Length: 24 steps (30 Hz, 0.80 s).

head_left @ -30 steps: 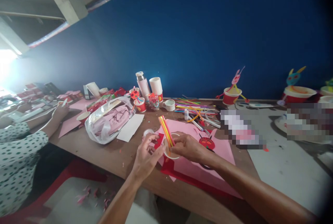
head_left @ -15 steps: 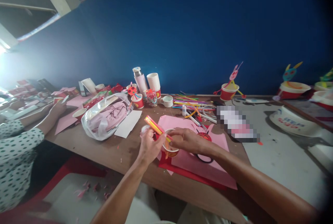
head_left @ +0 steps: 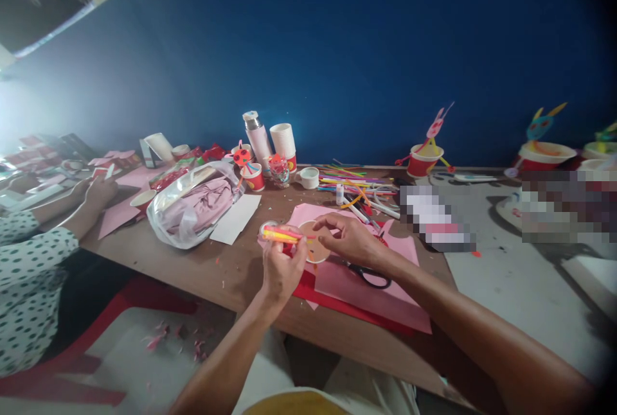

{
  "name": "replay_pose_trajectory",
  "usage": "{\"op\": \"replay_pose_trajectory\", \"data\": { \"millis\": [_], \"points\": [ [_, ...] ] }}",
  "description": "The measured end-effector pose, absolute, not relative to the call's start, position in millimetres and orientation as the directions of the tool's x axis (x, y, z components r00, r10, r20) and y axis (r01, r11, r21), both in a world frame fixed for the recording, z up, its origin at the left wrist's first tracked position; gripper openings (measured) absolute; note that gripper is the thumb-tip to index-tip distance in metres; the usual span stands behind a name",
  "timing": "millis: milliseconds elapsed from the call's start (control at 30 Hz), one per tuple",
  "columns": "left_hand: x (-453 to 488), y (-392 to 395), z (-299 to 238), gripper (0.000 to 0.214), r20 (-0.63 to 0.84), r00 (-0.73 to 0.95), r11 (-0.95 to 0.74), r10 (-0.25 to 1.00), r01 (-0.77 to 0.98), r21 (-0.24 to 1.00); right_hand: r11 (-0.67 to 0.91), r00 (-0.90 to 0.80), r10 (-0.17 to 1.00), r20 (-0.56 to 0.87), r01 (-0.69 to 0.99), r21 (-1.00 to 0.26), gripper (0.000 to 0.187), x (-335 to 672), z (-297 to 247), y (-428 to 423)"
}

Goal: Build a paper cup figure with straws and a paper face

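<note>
My left hand [head_left: 282, 270] is closed around a bundle of thin yellow, orange and pink sticks [head_left: 277, 235], which lies nearly level across the thumb and fingers; their exact kind I cannot make out. Close by the thumb is a paper cup [head_left: 318, 249] with its mouth facing me; an orange strip hangs at its front. Whether the left hand also touches the cup is unclear. My right hand [head_left: 349, 235] hovers at the cup's rim, fingers loosely bent and apart, holding nothing I can see. Beneath lie pink paper sheets [head_left: 380, 302] and black-handled scissors [head_left: 371, 277].
Colourful pipe cleaners [head_left: 357, 180] and a glue stick [head_left: 340, 194] lie behind. A plastic bag [head_left: 193, 206], white mug [head_left: 308, 177], flask [head_left: 258, 139] and stacked cups [head_left: 283, 139] stand left of them. A cup figure [head_left: 424, 159] is at right. Another person's arm [head_left: 81, 209] reaches in at left.
My left hand has turned the bundle from a steep slant to nearly level. My right fingers have come away from the sticks. The cup's mouth now faces me more fully.
</note>
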<state>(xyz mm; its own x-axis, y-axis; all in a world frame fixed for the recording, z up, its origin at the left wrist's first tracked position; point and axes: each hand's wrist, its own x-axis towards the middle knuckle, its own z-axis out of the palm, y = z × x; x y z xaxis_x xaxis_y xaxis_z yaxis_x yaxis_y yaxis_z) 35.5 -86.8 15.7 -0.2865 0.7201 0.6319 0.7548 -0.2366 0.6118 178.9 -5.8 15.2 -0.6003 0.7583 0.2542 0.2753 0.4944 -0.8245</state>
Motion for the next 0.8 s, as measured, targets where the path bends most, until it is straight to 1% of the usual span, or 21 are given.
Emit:
{"op": "replay_pose_trajectory", "data": {
  "millis": [100,233,267,333,367,433,533,667,800],
  "points": [
    [38.6,-86.2,16.8,0.005,0.679,-0.253,-0.276,0.689,0.776,0.568,0.572,-0.608,0.743,0.280,0.360,-0.737,0.023,179.1,16.3,-7.6],
    [39.8,-87.1,13.7,0.007,0.683,-0.254,-0.218,0.685,0.823,0.525,0.636,-0.573,0.745,0.343,0.453,-0.625,0.013,179.5,18.8,-11.9],
    [39.7,-87.1,12.3,0.008,0.679,-0.257,-0.204,0.687,0.829,0.520,0.645,-0.573,0.742,0.348,0.468,-0.604,0.014,179.7,19.8,-12.9],
    [39.5,-86.7,9.3,0.008,0.682,-0.263,-0.188,0.683,0.838,0.512,0.660,-0.598,0.727,0.338,0.471,-0.585,0.023,179.8,21.8,-14.6],
    [39.6,-86.2,7.9,0.009,0.689,-0.257,-0.191,0.678,0.844,0.502,0.659,-0.615,0.720,0.322,0.461,-0.594,0.029,179.6,22.6,-15.2],
    [40.0,-85.4,5.8,0.009,0.714,-0.229,-0.212,0.662,0.857,0.470,0.621,-0.635,0.724,0.270,0.429,-0.656,0.037,178.8,23.5,-16.3],
    [41.0,-85.5,5.4,0.009,0.755,-0.143,-0.284,0.640,0.869,0.405,0.481,-0.618,0.767,0.173,0.376,-0.792,0.044,176.9,23.2,-16.9],
    [40.2,-88.2,7.7,0.012,0.774,-0.013,-0.404,0.633,0.847,0.345,0.295,-0.571,0.817,0.077,0.299,-0.908,0.040,174.6,19.5,-14.7],
    [38.5,-90.0,6.6,0.019,0.769,0.021,-0.443,0.639,0.828,0.345,0.102,-0.565,0.825,0.005,0.139,-0.985,0.038,173.8,14.3,-11.2]
  ]
}}
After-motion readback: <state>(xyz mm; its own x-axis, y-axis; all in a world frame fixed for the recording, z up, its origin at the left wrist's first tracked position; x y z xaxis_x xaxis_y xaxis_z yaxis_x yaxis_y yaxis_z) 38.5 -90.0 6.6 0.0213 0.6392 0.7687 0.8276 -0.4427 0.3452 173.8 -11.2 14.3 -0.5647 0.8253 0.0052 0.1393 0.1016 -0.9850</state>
